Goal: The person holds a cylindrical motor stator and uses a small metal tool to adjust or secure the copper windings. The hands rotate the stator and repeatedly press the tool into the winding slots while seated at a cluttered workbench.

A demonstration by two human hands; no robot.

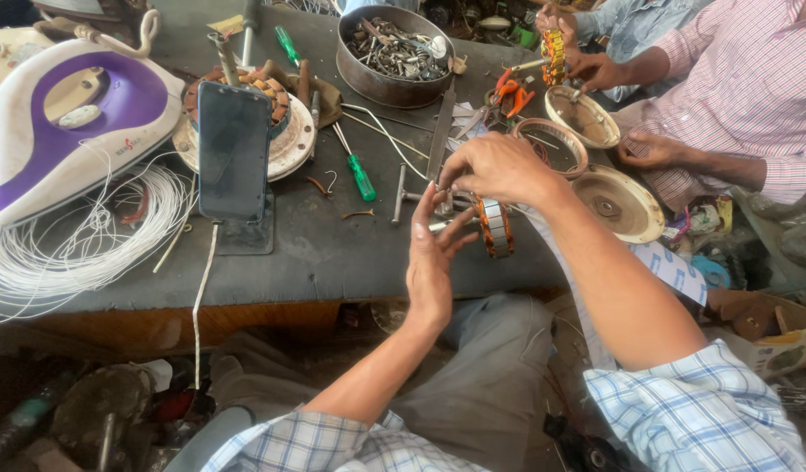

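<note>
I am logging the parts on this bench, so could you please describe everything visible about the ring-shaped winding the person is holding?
The ring-shaped winding is a round grey metal core wrapped with orange-brown coils. It stands on edge, seen nearly side-on, at the near edge of the dark workbench. The right hand grips it from above; the left hand is raised open beside it, fingers near its side.

Two green screwdrivers [361, 177] — one iron [66, 122], one phone [233, 149] (upright).
</note>
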